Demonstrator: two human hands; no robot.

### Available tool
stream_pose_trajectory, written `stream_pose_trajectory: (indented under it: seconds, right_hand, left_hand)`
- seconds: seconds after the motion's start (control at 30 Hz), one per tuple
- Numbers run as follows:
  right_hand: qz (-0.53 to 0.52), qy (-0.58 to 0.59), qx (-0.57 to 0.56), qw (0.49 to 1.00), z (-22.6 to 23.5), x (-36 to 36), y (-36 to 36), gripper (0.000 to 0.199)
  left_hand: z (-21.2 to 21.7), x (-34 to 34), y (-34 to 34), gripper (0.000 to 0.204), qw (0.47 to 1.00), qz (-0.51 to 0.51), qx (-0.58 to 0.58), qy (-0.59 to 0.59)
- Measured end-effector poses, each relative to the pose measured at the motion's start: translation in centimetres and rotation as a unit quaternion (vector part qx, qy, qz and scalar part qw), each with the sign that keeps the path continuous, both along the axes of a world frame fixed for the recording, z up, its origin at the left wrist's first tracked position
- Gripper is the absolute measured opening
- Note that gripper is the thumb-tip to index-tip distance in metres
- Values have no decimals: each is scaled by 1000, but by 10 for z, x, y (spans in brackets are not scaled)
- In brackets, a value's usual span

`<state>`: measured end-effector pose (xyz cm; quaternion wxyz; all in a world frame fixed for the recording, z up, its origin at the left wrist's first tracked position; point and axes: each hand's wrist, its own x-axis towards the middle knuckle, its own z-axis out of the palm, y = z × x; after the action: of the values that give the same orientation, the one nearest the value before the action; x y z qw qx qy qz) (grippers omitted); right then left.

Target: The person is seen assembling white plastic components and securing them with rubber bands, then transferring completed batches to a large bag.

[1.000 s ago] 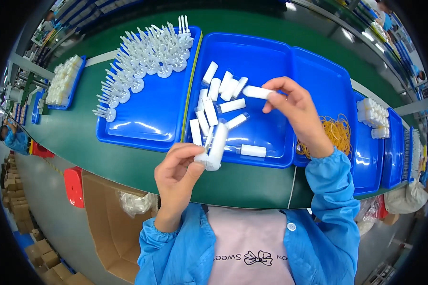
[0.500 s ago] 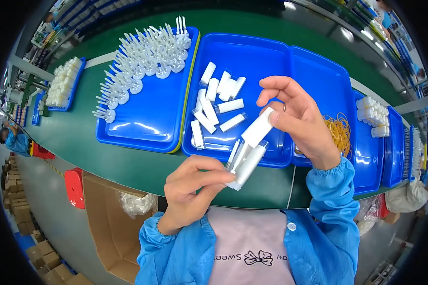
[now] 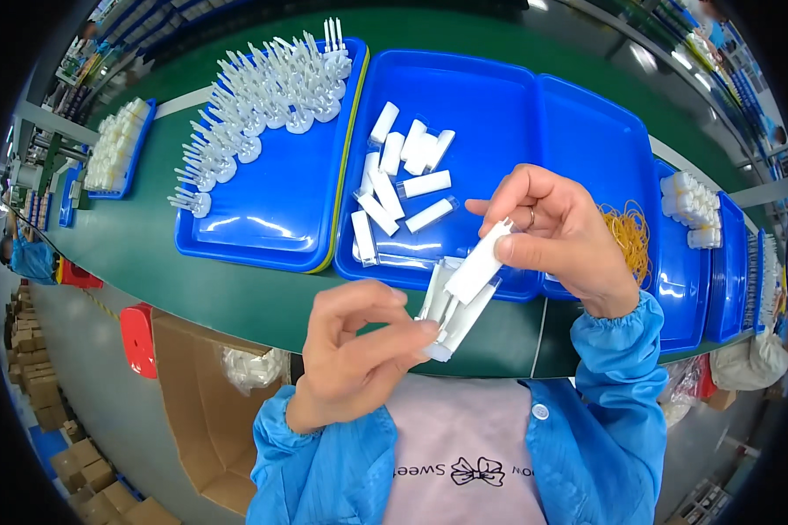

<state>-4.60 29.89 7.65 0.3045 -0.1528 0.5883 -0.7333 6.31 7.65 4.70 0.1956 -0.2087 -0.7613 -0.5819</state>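
Note:
Close to my body, my left hand (image 3: pixel 350 354) pinches the lower end of a clear-based piece (image 3: pixel 441 352) with upright white prongs. Another white sleeve (image 3: pixel 473 320) stands on that piece. Thumb and fingers of my right hand (image 3: pixel 562 241) are closed on a white rectangular sleeve (image 3: pixel 476 269), tilted above the piece. A thin prong reaches the sleeve's lower end, and small tips show at its top. Just beyond my hands, a blue tray (image 3: pixel 464 83) holds several loose white sleeves (image 3: pixel 385 194) with clear ends.
Left of it, another blue tray (image 3: pixel 258 236) carries many clear-based pronged pieces (image 3: pixel 276 96). To the right are yellow rubber bands (image 3: pixel 626 241) in a tray and stacked white parts (image 3: pixel 692 210). Below the green table (image 3: pixel 254 296) are an open cardboard box (image 3: pixel 193 411) and a red stool (image 3: pixel 137 339).
My right hand has moved slightly down with the white sleeve, which sits lower over the prong; small tips now show at its top. My left hand still pinches the piece's base.

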Motion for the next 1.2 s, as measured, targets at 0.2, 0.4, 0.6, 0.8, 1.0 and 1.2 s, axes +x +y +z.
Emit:
stream_pose_trajectory:
  seconds: [0.2,0.4,0.6,0.8,1.0,1.2]
  right_hand:
    - [19,-2,-40,999,-11,17,-13,24]
    - [-15,-5,-21,1000,-11,19,-19,22]
    - [-69,416,217,880,-44,-21,-25,25]
    - [-46,554,388,736,-78,-17,-31,15]
    - [-92,148,88,981,-37,-26,-8,20]
    - [-81,71,-9,994,-17,-20,-3,30]
  left_hand:
    - [-9,-9,-3,49,997,15,-22,69]
    - [-18,-9,-16,29,996,11,-22,-91]
    - [-25,-2,-11,15,956,71,152,-242]
    - [-30,-4,-19,15,977,114,44,-174]
    - [-13,3,-9,18,988,82,-32,-126]
    - [-2,1,-2,28,994,23,-109,-19]
